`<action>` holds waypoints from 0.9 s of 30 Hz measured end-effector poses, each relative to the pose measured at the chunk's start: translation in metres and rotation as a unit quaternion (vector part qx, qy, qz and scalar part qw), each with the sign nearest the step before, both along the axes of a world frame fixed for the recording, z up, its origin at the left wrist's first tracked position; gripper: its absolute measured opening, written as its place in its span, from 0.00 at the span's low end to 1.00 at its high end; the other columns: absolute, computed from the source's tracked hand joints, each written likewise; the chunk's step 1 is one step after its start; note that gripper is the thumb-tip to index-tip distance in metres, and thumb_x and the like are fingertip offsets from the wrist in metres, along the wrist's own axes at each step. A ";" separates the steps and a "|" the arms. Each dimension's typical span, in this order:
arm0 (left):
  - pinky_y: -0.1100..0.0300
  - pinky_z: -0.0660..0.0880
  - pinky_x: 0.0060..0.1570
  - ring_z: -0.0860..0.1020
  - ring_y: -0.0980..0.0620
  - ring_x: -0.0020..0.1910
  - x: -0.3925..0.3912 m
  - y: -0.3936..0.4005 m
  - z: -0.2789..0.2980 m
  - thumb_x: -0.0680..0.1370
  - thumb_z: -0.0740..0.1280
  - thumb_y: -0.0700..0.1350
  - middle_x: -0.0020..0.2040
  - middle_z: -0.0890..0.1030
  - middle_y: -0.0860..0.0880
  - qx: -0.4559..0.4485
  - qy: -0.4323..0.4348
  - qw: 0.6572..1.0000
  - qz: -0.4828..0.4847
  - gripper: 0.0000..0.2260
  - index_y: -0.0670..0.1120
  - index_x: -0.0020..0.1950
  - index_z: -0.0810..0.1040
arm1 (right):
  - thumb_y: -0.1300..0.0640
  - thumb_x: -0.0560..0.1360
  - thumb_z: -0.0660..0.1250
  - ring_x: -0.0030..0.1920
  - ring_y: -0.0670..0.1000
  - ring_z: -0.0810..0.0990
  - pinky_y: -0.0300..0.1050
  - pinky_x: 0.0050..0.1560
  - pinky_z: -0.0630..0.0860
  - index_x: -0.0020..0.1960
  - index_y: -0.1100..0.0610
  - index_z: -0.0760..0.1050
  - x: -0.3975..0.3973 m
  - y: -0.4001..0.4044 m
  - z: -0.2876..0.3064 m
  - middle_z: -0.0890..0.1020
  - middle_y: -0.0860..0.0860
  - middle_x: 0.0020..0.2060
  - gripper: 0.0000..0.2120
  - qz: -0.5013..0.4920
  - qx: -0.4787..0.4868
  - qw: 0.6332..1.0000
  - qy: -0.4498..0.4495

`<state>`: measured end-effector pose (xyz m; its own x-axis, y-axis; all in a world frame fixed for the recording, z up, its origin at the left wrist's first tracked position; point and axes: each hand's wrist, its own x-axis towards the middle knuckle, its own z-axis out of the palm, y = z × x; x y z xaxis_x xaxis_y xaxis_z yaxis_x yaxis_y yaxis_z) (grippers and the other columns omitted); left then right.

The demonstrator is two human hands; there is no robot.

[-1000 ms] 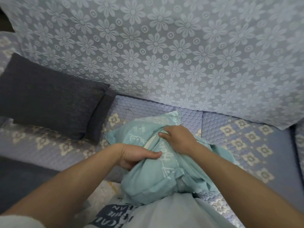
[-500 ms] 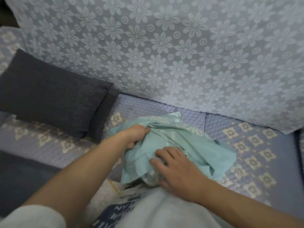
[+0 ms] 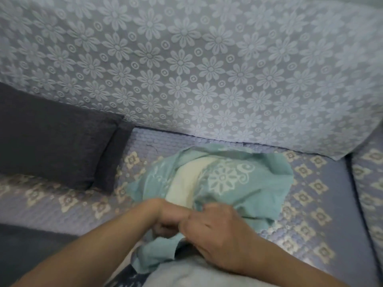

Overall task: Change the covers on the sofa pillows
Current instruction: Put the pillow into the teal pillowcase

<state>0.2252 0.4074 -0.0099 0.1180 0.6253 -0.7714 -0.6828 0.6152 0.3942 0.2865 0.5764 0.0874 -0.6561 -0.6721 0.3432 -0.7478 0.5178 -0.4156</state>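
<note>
Nearest, the left hand (image 3: 165, 219) and right hand (image 3: 217, 233) are meeting, fingers curling into the near edge of the teal cover (image 3: 244, 183). It is lying bunched on the sofa seat (image 3: 323, 204), exposing a cream pillow (image 3: 186, 183). Farther left, a dark cushion (image 3: 51, 141) is leaning against the floral backrest (image 3: 207, 69).

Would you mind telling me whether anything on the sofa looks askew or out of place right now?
The teal cover lies bunched and crooked on the seat, with the cream pillow showing through its gap. Both hands, left and right, grip its near edge. Nothing looks torn.
</note>
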 end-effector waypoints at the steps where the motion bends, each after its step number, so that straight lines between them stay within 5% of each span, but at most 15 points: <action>1: 0.51 0.68 0.73 0.69 0.36 0.73 0.004 0.003 -0.004 0.73 0.69 0.70 0.74 0.71 0.36 -0.032 0.056 0.998 -0.023 0.43 0.38 0.75 0.69 | 0.62 0.78 0.65 0.30 0.52 0.70 0.46 0.31 0.68 0.43 0.55 0.78 -0.007 0.005 -0.006 0.76 0.50 0.32 0.06 -0.021 0.019 0.999 -0.023; 3: 0.70 0.68 0.66 0.66 0.42 0.75 0.003 0.003 -0.008 0.84 0.62 0.50 0.76 0.66 0.40 -0.056 0.128 0.990 -0.018 0.22 0.41 0.75 0.66 | 0.53 0.79 0.65 0.36 0.48 0.79 0.45 0.38 0.77 0.49 0.52 0.81 -0.018 0.023 -0.017 0.82 0.46 0.37 0.07 -0.098 0.035 0.987 -0.122; 4: 0.71 0.68 0.61 0.68 0.48 0.72 -0.003 0.003 -0.007 0.83 0.63 0.47 0.75 0.66 0.44 -0.087 0.156 0.984 -0.005 0.19 0.42 0.72 0.68 | 0.47 0.81 0.62 0.41 0.45 0.81 0.44 0.43 0.78 0.51 0.50 0.82 -0.019 0.039 -0.018 0.83 0.44 0.41 0.11 -0.130 0.024 0.975 -0.179; 6: 0.63 0.71 0.56 0.76 0.49 0.61 -0.009 0.003 0.003 0.80 0.66 0.55 0.68 0.77 0.44 -0.100 0.225 0.968 -0.049 0.16 0.45 0.62 0.78 | 0.40 0.82 0.57 0.49 0.41 0.79 0.38 0.51 0.74 0.53 0.49 0.81 -0.016 0.071 -0.017 0.82 0.41 0.46 0.19 -0.206 -0.038 0.952 -0.223; 9: 0.51 0.78 0.62 0.83 0.48 0.56 -0.015 -0.004 0.011 0.74 0.65 0.71 0.56 0.86 0.49 -0.076 0.252 0.964 -0.036 0.31 0.46 0.58 0.84 | 0.39 0.78 0.57 0.58 0.49 0.76 0.36 0.59 0.66 0.56 0.53 0.79 -0.002 0.123 -0.028 0.79 0.48 0.55 0.21 -0.432 -0.054 0.884 -0.172; 12: 0.48 0.78 0.62 0.84 0.52 0.53 -0.027 -0.012 0.024 0.68 0.67 0.77 0.52 0.87 0.54 -0.086 0.329 0.940 0.013 0.33 0.52 0.56 0.85 | 0.32 0.75 0.58 0.68 0.59 0.70 0.50 0.66 0.66 0.70 0.56 0.71 0.009 0.162 -0.057 0.72 0.57 0.68 0.34 -0.656 -0.102 0.670 -0.333; 14: 0.47 0.77 0.64 0.84 0.49 0.56 -0.035 -0.009 0.028 0.72 0.71 0.68 0.55 0.86 0.51 -0.046 0.311 0.943 0.109 0.27 0.48 0.59 0.84 | 0.32 0.77 0.62 0.67 0.61 0.73 0.60 0.65 0.73 0.74 0.51 0.69 0.018 0.171 -0.069 0.73 0.53 0.70 0.33 -0.616 -0.300 0.503 -0.526; 16: 0.50 0.78 0.61 0.84 0.46 0.56 -0.046 0.000 0.033 0.80 0.69 0.53 0.55 0.86 0.44 0.013 0.204 0.942 0.266 0.15 0.43 0.57 0.84 | 0.35 0.77 0.63 0.63 0.61 0.79 0.64 0.64 0.75 0.70 0.50 0.74 0.030 0.165 -0.075 0.80 0.55 0.64 0.27 -0.500 -0.428 0.411 -0.631; 18: 0.56 0.79 0.50 0.84 0.46 0.48 -0.063 0.013 0.031 0.80 0.69 0.46 0.47 0.85 0.43 -0.004 0.213 0.910 0.357 0.09 0.44 0.45 0.85 | 0.39 0.78 0.64 0.63 0.58 0.81 0.62 0.69 0.72 0.69 0.51 0.75 0.035 0.156 -0.077 0.82 0.53 0.63 0.24 -0.451 -0.462 0.418 -0.639; 20: 0.55 0.76 0.47 0.82 0.44 0.48 -0.081 0.025 0.011 0.80 0.70 0.46 0.43 0.84 0.43 -0.092 0.324 0.871 0.359 0.09 0.45 0.41 0.80 | 0.47 0.80 0.65 0.61 0.57 0.82 0.57 0.65 0.77 0.69 0.56 0.75 0.029 0.149 -0.072 0.83 0.55 0.62 0.21 -0.465 -0.504 0.411 -0.601; 23: 0.54 0.72 0.45 0.80 0.42 0.52 -0.089 0.044 -0.023 0.82 0.65 0.48 0.49 0.83 0.41 -0.226 0.510 0.825 0.087 0.10 0.43 0.46 0.79 | 0.55 0.79 0.66 0.58 0.57 0.83 0.53 0.55 0.82 0.67 0.62 0.76 0.021 0.151 -0.069 0.83 0.59 0.61 0.18 -0.487 -0.550 0.360 -0.576; 25: 0.54 0.74 0.55 0.80 0.41 0.59 -0.080 0.053 -0.037 0.80 0.62 0.49 0.60 0.82 0.41 -0.280 0.540 0.791 -0.065 0.13 0.43 0.58 0.80 | 0.57 0.79 0.67 0.60 0.58 0.81 0.57 0.57 0.81 0.67 0.63 0.75 0.018 0.157 -0.067 0.82 0.60 0.61 0.18 -0.508 -0.554 0.342 -0.564; 27: 0.52 0.76 0.58 0.80 0.42 0.61 -0.071 0.052 -0.047 0.79 0.61 0.47 0.63 0.81 0.41 -0.312 0.553 0.767 -0.092 0.16 0.44 0.63 0.80 | 0.58 0.81 0.66 0.55 0.57 0.83 0.56 0.53 0.82 0.60 0.61 0.77 0.011 0.164 -0.056 0.84 0.59 0.56 0.11 -0.532 -0.542 0.381 -0.527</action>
<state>0.1543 0.4589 -0.0570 -0.7831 0.1442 -0.6049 -0.0220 0.9657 0.2588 0.2976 0.7400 0.0313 -0.5164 0.3279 -0.7910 0.5241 -0.6095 -0.5948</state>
